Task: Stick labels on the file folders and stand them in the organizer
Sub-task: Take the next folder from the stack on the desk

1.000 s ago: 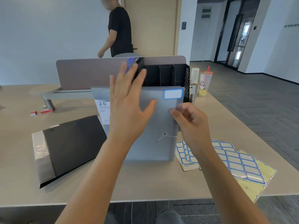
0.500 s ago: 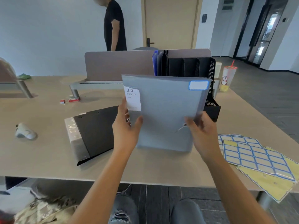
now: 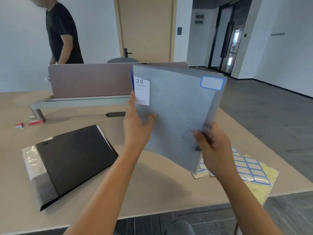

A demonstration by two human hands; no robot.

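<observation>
I hold a grey file folder (image 3: 176,112) up above the table, tilted. A blue-edged white label (image 3: 212,83) is stuck at its top right, and a white "20 pockets" tag (image 3: 142,92) sits at its top left. My left hand (image 3: 135,128) grips its left edge, thumb on the front. My right hand (image 3: 211,148) grips its lower right edge near the string clasp. The organizer is hidden behind the folder; only a blue folder's edge (image 3: 131,78) shows at the grey folder's left. Label sheets (image 3: 250,168) lie on the table at the right.
A black binder (image 3: 71,158) lies flat on the beige table (image 3: 152,187) to the left. A mauve divider screen (image 3: 91,80) stands behind. Small red boxes (image 3: 35,122) sit at far left, a dark flat object (image 3: 116,114) near the divider's foot. A person in black (image 3: 62,31) stands beyond.
The grey folder has been lifted higher off the table and tilted, now covering the organizer. Both hands keep hold of its edges. My view has shifted.
</observation>
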